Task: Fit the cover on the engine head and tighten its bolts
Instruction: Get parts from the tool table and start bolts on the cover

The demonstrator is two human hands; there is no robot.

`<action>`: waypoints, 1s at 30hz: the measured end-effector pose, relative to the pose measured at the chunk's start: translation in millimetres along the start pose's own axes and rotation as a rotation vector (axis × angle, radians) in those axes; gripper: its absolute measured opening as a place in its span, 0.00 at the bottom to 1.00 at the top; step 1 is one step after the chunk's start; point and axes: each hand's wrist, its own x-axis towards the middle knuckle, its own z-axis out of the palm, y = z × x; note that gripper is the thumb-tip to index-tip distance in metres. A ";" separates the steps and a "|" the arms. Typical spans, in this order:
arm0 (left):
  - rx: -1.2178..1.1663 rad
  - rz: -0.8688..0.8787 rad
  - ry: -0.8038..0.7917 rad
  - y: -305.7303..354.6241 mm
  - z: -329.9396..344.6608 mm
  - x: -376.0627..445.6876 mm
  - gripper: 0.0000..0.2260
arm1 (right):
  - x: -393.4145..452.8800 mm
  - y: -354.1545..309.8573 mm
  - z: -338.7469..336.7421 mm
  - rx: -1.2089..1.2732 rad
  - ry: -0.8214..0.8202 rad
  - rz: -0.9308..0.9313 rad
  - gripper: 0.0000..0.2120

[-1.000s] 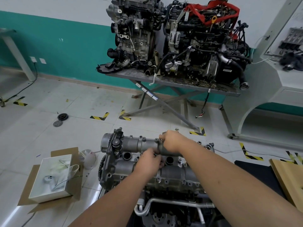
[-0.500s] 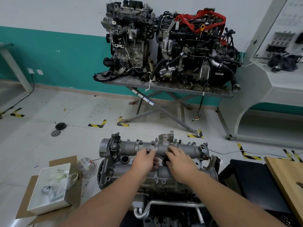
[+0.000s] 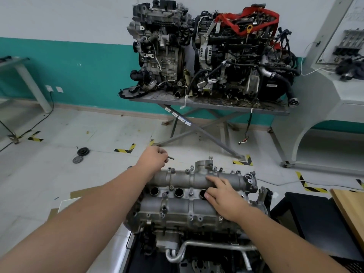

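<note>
The cover (image 3: 189, 196) sits on top of the engine head (image 3: 167, 223), low in the middle of the view. The left hand (image 3: 152, 157) is raised above the cover's far left end, fingers curled round a bolt (image 3: 171, 158) that sticks out to the right. The right hand (image 3: 222, 194) lies flat on the cover's right part, fingers spread and holding nothing. Two other engines (image 3: 212, 52) stand on a table (image 3: 216, 104) behind.

grey cover (image 3: 189, 194) seated on engine head (image 3: 177, 225)

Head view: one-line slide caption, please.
Left hand pinches a bolt beyond the cover; right hand rests flat on it.
</note>
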 end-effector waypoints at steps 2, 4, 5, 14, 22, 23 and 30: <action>0.231 0.046 -0.011 0.1 -1.6 7.5 0.11 | -0.4 -0.1 1.5 -0.010 0.015 -0.006 0.19; 0.436 0.084 -0.047 -1.1 0.4 13.6 0.11 | -0.9 -0.7 1.6 -0.013 0.013 -0.004 0.20; 0.523 0.100 -0.066 -2.4 2.3 15.9 0.09 | -1.2 -0.6 1.5 -0.011 0.012 -0.002 0.20; 0.833 0.169 -0.145 0.0 5.0 34.4 0.11 | -0.4 0.5 3.4 -0.025 0.049 -0.009 0.19; 1.038 0.294 -0.192 -0.4 9.4 35.9 0.12 | -0.4 0.9 5.5 -0.034 0.079 -0.013 0.19; 1.064 0.301 -0.190 -2.1 9.4 35.7 0.12 | -0.5 1.1 5.9 -0.036 0.083 -0.014 0.19; 1.065 0.309 -0.259 -15.3 7.5 38.9 0.14 | -0.8 1.8 6.7 -0.036 0.081 -0.014 0.19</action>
